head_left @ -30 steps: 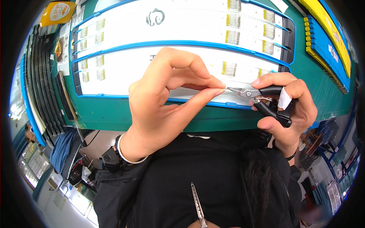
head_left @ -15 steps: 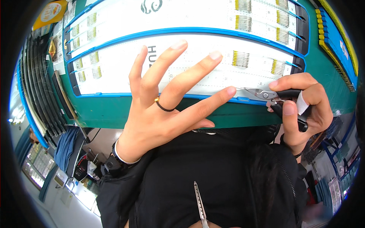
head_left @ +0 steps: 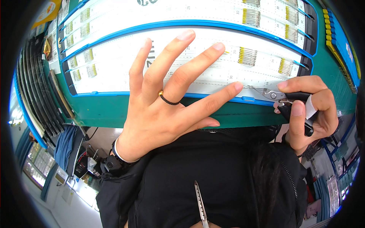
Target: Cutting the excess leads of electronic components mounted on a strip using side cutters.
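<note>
My left hand [head_left: 163,91] lies spread over a white board [head_left: 205,78] in a blue frame, palm down. It holds nothing that I can see. Its index fingertip is close to the pointed jaws of small pliers [head_left: 272,94]. My right hand [head_left: 315,106] is closed around the black handles of these pliers, and a white wrap shows on one finger. A short yellow-ended piece [head_left: 227,52] lies by my left middle fingertip. On the board sit bundles of fine strands with yellow ends [head_left: 248,57]. The contact between jaws and board is too small to tell.
Behind the first board lies a second blue-framed board [head_left: 213,15] with more bundles. A blue and yellow rack [head_left: 342,49] stands at the far right. Dark stacked panels [head_left: 36,87] line the left side. The green tabletop [head_left: 114,114] shows in front.
The boards sit slightly lower and wider apart in the picture. The pliers and both hands have shifted a little to the right. The hands' grip and spread look the same.
</note>
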{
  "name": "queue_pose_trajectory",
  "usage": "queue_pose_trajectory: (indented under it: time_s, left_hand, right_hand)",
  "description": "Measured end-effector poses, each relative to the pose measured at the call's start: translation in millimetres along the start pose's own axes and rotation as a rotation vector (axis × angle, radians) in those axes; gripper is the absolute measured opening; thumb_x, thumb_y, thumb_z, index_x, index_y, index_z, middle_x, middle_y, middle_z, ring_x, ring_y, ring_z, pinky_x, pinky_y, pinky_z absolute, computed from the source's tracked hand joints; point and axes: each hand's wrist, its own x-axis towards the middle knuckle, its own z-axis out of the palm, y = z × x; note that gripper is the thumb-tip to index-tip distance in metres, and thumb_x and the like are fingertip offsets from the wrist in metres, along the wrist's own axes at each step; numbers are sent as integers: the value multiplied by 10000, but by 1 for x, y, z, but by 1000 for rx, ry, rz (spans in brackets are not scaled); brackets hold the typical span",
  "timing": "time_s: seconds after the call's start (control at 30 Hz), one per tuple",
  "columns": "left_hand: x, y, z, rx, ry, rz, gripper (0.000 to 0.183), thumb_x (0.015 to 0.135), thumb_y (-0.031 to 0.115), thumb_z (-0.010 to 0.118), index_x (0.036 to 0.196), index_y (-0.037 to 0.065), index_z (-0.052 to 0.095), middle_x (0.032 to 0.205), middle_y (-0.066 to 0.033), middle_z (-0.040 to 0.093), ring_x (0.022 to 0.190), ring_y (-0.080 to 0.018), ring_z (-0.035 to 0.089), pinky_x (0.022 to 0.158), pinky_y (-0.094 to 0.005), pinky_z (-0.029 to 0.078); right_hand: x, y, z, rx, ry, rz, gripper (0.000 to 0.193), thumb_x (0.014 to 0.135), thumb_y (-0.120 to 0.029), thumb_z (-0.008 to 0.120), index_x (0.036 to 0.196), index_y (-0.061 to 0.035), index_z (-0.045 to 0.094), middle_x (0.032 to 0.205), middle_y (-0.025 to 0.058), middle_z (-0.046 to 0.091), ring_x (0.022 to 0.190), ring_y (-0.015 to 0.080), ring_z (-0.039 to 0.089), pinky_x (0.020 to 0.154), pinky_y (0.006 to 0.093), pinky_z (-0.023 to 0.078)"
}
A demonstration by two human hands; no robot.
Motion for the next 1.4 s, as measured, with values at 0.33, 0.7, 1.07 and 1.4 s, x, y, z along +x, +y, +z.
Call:
queue_pose_trajectory:
  time_s: [0.33, 0.7, 1.07, 1.4]
  left_hand:
    - [1, 0, 2, 6, 15, 12, 492, 800, 658, 456, 1155, 406, 686, 1440, -51, 466, 1392, -362, 267, 1121, -564, 225]
    - [2, -1, 2, 10, 22, 29, 486, 820, 651, 440, 1160, 404, 685, 1443, -56, 460, 1396, -370, 255, 1122, -559, 235]
    - [-4, -8, 4, -187, 114, 1, 460, 760, 565, 622, 1113, 288, 723, 1422, -92, 474, 1395, -402, 256, 1145, -513, 249]
    - [0, -10, 5, -225, 168, 33, 466, 667, 458, 741, 1063, 214, 746, 1321, -64, 581, 1341, -391, 369, 1084, -453, 373]
  right_hand:
    - [1, 1, -3, -15, -19, -36, 202, 845, -26, 561, 739, -83, 399, 899, 213, 690, 764, 163, 600, 727, 294, 479]
    - [1, -2, -6, -36, -70, -24, 181, 864, -5, 527, 762, -77, 396, 926, 216, 680, 780, 168, 602, 739, 298, 484]
    - [5, 7, 1, 33, -89, -124, 200, 843, 2, 565, 770, -66, 392, 914, 236, 672, 709, 158, 597, 655, 253, 482]
    - [4, 8, -3, 20, -78, -142, 211, 832, -30, 587, 772, -72, 389, 908, 228, 672, 699, 138, 568, 650, 242, 462]
